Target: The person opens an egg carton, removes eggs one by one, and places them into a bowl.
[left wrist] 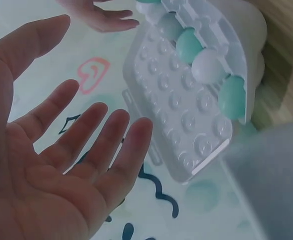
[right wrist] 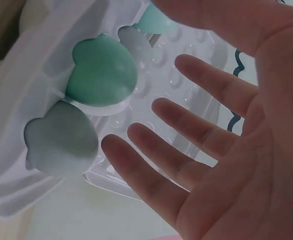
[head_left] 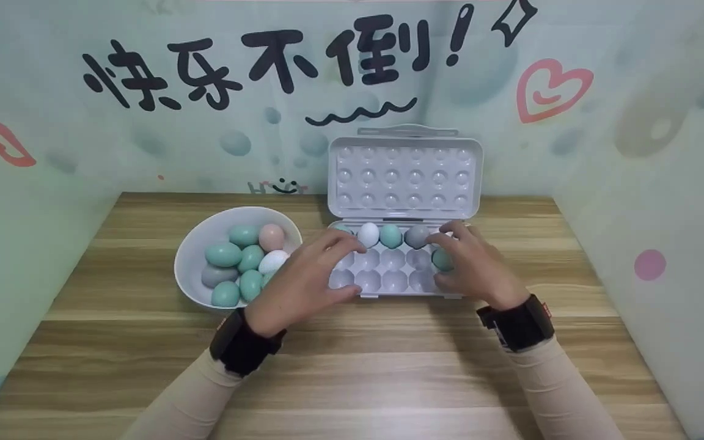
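A white egg carton (head_left: 395,281) stands with its lid (head_left: 404,211) raised. In its back row sit a white egg (head_left: 368,235), a teal egg (head_left: 391,236), a grey egg (head_left: 417,236) and others partly covered by the hands. My left hand (head_left: 303,278) hovers between bowl and carton, fingers spread and palm bare in the left wrist view. Over the carton's right end is my right hand (head_left: 483,269), beside another teal egg (right wrist: 102,70) in a cup. The right wrist view shows its fingers loosely extended, holding nothing, near a pale greyish egg (right wrist: 61,139).
Left of the carton, a white bowl (head_left: 188,256) holds several teal, grey, white and pink eggs. Both stand on a wood-grain table (head_left: 352,379). Behind the table hangs a printed backdrop (head_left: 205,146), close to the upright lid.
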{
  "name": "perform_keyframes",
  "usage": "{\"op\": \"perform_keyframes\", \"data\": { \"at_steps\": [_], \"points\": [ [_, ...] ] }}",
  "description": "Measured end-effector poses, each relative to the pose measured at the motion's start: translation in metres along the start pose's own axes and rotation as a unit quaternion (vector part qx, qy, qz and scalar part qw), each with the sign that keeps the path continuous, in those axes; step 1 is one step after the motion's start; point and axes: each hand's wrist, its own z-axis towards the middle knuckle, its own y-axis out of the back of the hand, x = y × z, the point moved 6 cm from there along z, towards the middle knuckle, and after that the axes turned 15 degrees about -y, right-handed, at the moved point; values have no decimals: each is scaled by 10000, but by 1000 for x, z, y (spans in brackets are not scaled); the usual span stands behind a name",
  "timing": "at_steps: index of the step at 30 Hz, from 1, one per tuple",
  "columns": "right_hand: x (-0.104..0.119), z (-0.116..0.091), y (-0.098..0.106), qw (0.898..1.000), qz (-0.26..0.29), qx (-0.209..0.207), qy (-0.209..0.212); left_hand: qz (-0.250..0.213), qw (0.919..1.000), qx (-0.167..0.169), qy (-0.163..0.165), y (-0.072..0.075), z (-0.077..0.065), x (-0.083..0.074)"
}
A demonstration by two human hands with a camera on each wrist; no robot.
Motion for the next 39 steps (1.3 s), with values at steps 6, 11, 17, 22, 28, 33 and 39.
{"op": "perform_keyframes", "data": {
  "at_steps": [6,11,17,22,28,33,39],
  "points": [
    [-2,2,-6,10000,-60,-47,59,-164,9998,-58,92,-15,2,4],
    [-3,2,-11,9999,-30,-10,164,-270,9996,-90,71,-22,1,6],
    [-4,1,-19,9998,-7,192,24,-266,9994,-141,-157,-27,3,5],
    [-2,4,-23,9999,43,96,70,-234,9996,-78,-143,-30,2,4],
    [-3,6,-21,9990,57,-276,341,-326,9994,-99,-90,-32,-1,6],
    [-5,6,-14,9983,212,-312,435,-350,9994,-76,-18,-32,0,7],
    [-3,6,5,9965,668,-304,406,-361,9991,-161,144,-30,0,8]
  ]
}}
